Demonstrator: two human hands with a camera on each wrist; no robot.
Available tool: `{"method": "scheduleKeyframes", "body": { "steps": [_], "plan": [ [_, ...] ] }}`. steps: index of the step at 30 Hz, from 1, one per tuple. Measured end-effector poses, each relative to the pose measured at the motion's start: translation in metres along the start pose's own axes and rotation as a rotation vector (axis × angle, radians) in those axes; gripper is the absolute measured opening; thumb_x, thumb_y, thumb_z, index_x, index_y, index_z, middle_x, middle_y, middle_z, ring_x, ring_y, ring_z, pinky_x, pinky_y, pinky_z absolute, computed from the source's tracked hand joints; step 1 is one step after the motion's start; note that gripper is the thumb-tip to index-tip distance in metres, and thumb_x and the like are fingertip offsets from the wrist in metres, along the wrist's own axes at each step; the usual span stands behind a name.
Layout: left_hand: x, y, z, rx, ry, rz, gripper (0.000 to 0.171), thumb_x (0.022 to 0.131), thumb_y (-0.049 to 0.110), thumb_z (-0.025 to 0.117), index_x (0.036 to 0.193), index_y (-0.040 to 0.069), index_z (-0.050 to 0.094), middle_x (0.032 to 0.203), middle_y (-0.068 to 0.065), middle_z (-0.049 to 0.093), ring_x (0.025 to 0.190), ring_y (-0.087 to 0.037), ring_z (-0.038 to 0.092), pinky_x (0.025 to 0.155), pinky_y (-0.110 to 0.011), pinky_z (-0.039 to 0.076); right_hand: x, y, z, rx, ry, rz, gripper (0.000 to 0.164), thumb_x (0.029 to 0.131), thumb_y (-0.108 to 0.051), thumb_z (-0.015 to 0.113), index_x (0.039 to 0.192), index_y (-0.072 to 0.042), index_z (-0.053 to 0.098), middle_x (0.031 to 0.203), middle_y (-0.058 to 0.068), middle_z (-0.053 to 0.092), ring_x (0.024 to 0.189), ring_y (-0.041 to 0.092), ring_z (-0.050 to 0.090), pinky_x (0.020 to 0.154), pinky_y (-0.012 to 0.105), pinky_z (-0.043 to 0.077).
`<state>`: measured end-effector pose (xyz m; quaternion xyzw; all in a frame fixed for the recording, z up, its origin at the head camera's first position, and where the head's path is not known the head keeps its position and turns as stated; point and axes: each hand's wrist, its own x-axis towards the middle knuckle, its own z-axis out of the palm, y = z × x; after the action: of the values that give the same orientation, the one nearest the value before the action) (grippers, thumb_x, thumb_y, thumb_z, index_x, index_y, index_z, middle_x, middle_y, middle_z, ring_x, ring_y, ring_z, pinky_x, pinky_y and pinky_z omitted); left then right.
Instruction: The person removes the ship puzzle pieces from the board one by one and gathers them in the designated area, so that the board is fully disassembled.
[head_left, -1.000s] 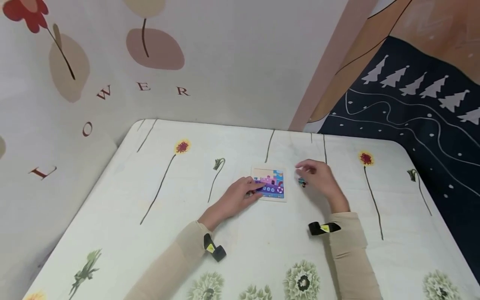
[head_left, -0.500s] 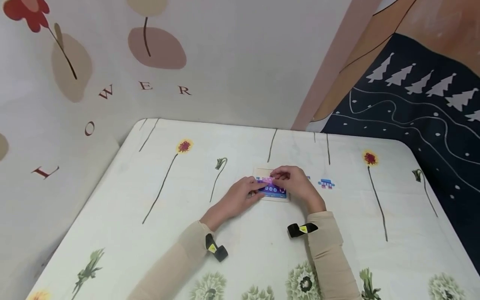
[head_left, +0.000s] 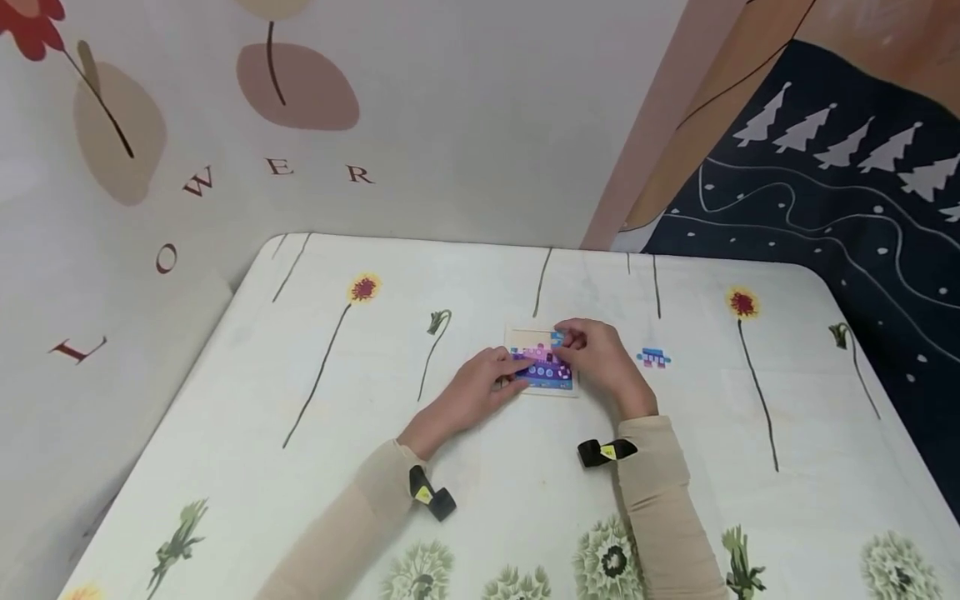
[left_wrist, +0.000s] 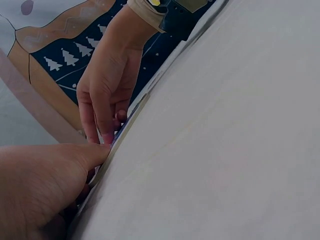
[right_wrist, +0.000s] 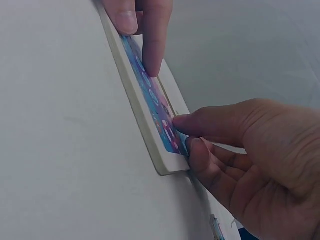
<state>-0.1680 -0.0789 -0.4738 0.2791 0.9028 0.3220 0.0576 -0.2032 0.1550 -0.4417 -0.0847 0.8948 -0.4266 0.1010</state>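
Note:
A small jigsaw puzzle (head_left: 553, 375) in a pale wooden tray (head_left: 525, 337) lies on the table, showing purple, pink and blue pieces. My left hand (head_left: 478, 387) is at its left side, with a straight index finger pressing on the picture and the thumb on the near rim. At the upper right of the tray my right hand (head_left: 603, 360) has its thumb on the picture and its curled index finger beside the edge, as the right wrist view shows. Whether a loose piece is between those fingertips is hidden. A blue-and-purple puzzle piece (head_left: 654, 357) lies farther right.
Another loose piece (right_wrist: 216, 227) lies beside my right hand in the right wrist view. A white flower-print cloth (head_left: 375, 350) covers the table. Behind rises a printed fabric wall (head_left: 480, 125), with a dark tree-pattern hanging (head_left: 817, 192) at the right.
My right hand has moved left from a loose piece to the puzzle, then slid slightly right to its upper right edge. The left hand has stayed in place. The blue-and-purple piece is now uncovered.

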Motion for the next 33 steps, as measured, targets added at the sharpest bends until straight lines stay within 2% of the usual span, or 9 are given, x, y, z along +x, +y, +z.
{"method": "scheduleKeyframes", "body": {
  "steps": [6,16,33],
  "plan": [
    [0.0013,0.0011,-0.0011,-0.011,0.002,-0.002,0.043,0.103,0.030,0.067,0.142,0.013,0.063,0.089,0.004,0.049,0.080,-0.012,0.044,0.069,-0.027,0.041,-0.0012,-0.0018,-0.0028,-0.024,0.035,0.062,0.040,0.096,-0.012,0.076,0.132,0.003,0.068,0.102,0.013,0.064,0.092,0.026,0.058,0.083,0.039,0.049],
    [0.0010,0.0016,-0.0018,-0.011,0.013,0.009,0.042,0.103,0.029,0.067,0.143,0.016,0.063,0.086,0.004,0.046,0.080,-0.012,0.042,0.068,-0.027,0.040,0.0004,-0.0011,-0.0028,-0.046,0.091,0.105,0.033,0.092,-0.014,0.080,0.119,0.003,0.073,0.102,0.015,0.067,0.090,0.026,0.061,0.081,0.040,0.050],
    [0.0027,-0.0009,-0.0005,-0.020,0.017,0.017,0.042,0.104,0.029,0.066,0.142,0.014,0.064,0.090,0.005,0.050,0.083,-0.013,0.044,0.070,-0.028,0.041,0.0047,0.0002,-0.0028,0.039,0.071,0.197,0.028,0.093,-0.011,0.078,0.116,0.003,0.069,0.104,0.013,0.064,0.088,0.022,0.058,0.081,0.036,0.048]
  ]
}}
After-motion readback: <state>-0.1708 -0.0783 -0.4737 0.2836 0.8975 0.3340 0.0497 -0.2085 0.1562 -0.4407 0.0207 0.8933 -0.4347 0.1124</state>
